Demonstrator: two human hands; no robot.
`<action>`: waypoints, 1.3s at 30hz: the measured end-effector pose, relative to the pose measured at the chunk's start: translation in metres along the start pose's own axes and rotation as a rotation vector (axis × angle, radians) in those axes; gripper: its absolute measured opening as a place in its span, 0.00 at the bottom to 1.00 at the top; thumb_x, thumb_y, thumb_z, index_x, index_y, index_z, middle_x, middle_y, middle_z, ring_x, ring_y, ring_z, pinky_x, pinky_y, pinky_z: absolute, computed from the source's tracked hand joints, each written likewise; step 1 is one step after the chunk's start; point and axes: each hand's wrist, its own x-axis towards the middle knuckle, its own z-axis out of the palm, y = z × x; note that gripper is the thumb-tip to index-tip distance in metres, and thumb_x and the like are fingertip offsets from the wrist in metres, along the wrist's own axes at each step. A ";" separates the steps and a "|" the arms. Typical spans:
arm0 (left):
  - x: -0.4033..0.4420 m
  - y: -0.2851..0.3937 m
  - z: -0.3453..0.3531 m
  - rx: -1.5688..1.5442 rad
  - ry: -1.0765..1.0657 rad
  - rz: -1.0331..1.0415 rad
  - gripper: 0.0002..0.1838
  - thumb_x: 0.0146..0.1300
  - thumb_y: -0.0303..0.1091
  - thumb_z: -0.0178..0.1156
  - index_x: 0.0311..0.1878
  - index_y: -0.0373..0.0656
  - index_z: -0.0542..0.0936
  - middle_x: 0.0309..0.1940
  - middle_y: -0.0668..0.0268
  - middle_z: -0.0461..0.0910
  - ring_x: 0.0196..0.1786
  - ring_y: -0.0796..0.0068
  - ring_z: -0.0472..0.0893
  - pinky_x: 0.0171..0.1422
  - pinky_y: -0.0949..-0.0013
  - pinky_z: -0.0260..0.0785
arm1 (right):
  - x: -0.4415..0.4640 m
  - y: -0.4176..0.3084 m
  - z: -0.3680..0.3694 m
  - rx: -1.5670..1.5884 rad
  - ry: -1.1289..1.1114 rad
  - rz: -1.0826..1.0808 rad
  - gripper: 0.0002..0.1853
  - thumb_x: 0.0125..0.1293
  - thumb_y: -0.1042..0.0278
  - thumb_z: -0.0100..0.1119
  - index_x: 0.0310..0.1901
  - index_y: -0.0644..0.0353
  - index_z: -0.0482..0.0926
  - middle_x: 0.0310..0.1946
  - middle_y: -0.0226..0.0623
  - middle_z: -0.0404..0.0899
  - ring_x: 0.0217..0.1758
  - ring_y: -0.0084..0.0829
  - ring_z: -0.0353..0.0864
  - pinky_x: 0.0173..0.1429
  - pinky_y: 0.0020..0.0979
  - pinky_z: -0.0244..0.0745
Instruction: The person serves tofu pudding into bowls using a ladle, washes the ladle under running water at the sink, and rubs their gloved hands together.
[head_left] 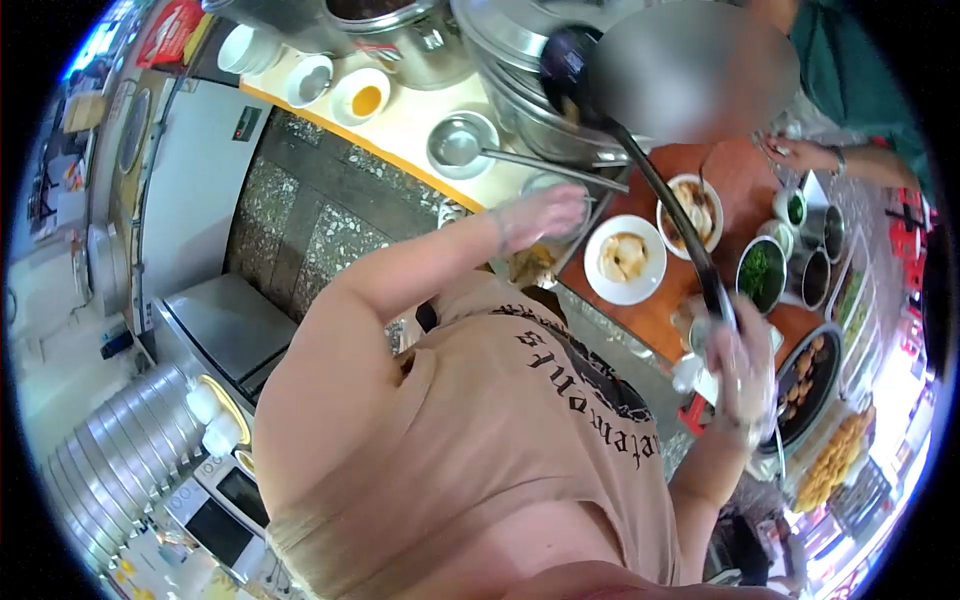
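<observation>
My right hand, in a clear glove, is wrapped round the long dark handle of a ladle. The ladle's black bowl is up at the steel pots. My left hand, also gloved, has its fingers curled beside the counter edge, over a round container; what they grip is too unclear to tell. Between my hands, a white bowl with pale food in brown liquid stands on the orange-brown table. Behind it is a second white bowl with similar food, partly crossed by the ladle handle.
A metal ladle rests across a bowl on the counter. Large steel pots stand behind. At right are chopped greens and a dark pot of brown food. A co-worker's hand is at the table's far side.
</observation>
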 end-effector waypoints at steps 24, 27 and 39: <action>-0.237 0.090 -0.231 -0.689 0.565 -0.046 0.24 0.67 0.35 0.52 0.65 0.41 0.64 0.58 0.60 0.70 0.61 0.65 0.71 0.65 0.63 0.63 | 0.458 -0.177 0.373 -0.815 -0.226 -0.122 0.20 0.66 0.57 0.46 0.58 0.51 0.75 0.50 0.49 0.78 0.54 0.47 0.78 0.60 0.40 0.71; -0.238 0.094 -0.242 -0.665 0.573 -0.113 0.24 0.67 0.36 0.52 0.65 0.41 0.63 0.59 0.60 0.70 0.61 0.66 0.70 0.66 0.63 0.63 | 0.423 -0.186 0.354 -0.608 -0.195 -0.228 0.16 0.66 0.58 0.50 0.46 0.59 0.77 0.30 0.42 0.79 0.38 0.41 0.82 0.45 0.37 0.76; -0.226 0.107 -0.248 -0.666 0.531 -0.149 0.24 0.68 0.35 0.51 0.65 0.40 0.61 0.60 0.59 0.68 0.62 0.66 0.69 0.64 0.64 0.64 | 0.350 -0.197 0.313 0.402 -0.211 0.248 0.08 0.67 0.60 0.54 0.41 0.54 0.70 0.22 0.23 0.67 0.15 0.14 0.57 0.16 0.19 0.49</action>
